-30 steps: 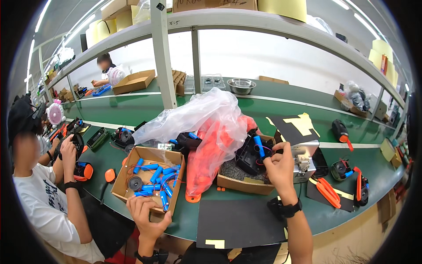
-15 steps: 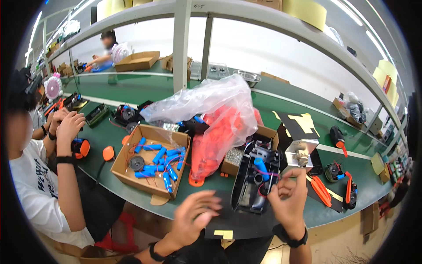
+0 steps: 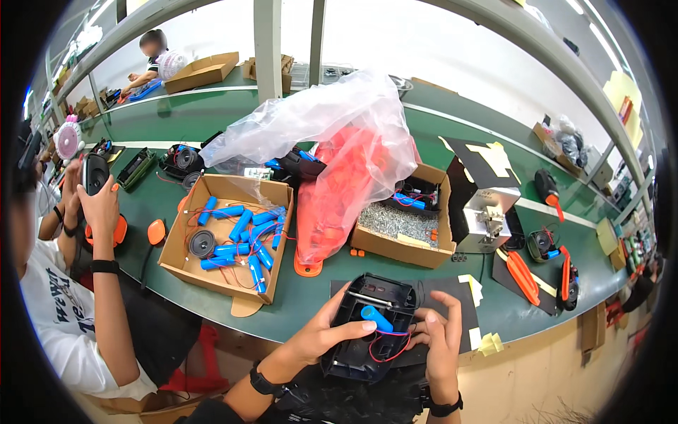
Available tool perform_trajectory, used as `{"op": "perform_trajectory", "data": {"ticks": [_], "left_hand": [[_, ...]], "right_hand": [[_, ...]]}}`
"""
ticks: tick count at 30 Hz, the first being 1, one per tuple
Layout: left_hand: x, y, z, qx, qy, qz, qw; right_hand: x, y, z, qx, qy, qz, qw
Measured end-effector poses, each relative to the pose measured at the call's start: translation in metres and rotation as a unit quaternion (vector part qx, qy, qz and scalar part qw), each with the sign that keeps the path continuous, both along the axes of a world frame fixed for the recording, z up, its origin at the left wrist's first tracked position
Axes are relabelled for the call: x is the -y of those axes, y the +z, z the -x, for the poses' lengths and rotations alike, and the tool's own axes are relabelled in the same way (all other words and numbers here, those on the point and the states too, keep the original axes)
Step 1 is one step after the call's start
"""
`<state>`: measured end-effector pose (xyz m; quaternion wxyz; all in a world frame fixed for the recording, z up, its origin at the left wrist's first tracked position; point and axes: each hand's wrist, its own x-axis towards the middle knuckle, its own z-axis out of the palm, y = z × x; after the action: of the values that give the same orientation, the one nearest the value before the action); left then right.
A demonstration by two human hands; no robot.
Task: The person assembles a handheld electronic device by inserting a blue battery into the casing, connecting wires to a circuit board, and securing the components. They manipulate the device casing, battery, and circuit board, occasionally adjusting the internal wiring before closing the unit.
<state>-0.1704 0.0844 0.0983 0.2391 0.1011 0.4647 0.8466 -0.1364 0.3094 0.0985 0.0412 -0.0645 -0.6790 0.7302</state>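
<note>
- Left hand [image 3: 325,336] grips the left edge of a black plastic housing [image 3: 371,325], its fingers curled around the shell and one fingertip pressed on a blue cylindrical cell [image 3: 376,318] that lies inside it.
- Right hand [image 3: 441,339] holds the housing's right side, fingers upright and closed against the rim, thumb near the red wires [image 3: 385,346] that loop across the inside.
- Both wrists wear dark bands; the housing is held open side up, just above the near edge of the green bench [image 3: 311,297], over a black mat [image 3: 452,297].
- To the left on the bench sits an open cardboard box [image 3: 176,247] holding many more blue cells [image 3: 240,226] and a round black speaker [image 3: 203,242].
- Behind the housing, a clear plastic bag [image 3: 332,120] drapes over a heap of orange plastic parts [image 3: 332,198].
- Right of that heap, a second cardboard box [image 3: 395,247] holds small metal screws [image 3: 399,222] and some wired parts.
- Further right stand a small metal fixture [image 3: 487,215], an orange-handled screwdriver [image 3: 547,191] and orange tools [image 3: 522,275] lying flat.
- At the far left another person in a white shirt [image 3: 56,311] holds a black device [image 3: 95,173] up in both hands; a third person works at the far end of the bench [image 3: 152,53].
</note>
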Motion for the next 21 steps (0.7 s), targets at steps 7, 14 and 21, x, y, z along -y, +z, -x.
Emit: {"op": "perform_trajectory", "data": {"ticks": [7,14,21], "left_hand": [[-0.003,-0.009,0.001,-0.016,0.022,0.012,1.0],[0.003,-0.014,-0.003,0.048,0.03,-0.014,0.998],[0.006,0.002,0.003,0.254,0.022,-0.024,0.967]], "right_hand": [[0.005,-0.009,0.004,-0.062,0.055,-0.073,0.994],[0.01,-0.009,-0.002,-0.091,0.039,-0.01,0.995],[-0.015,-0.025,-0.011,-0.119,0.046,0.094,0.987]]}}
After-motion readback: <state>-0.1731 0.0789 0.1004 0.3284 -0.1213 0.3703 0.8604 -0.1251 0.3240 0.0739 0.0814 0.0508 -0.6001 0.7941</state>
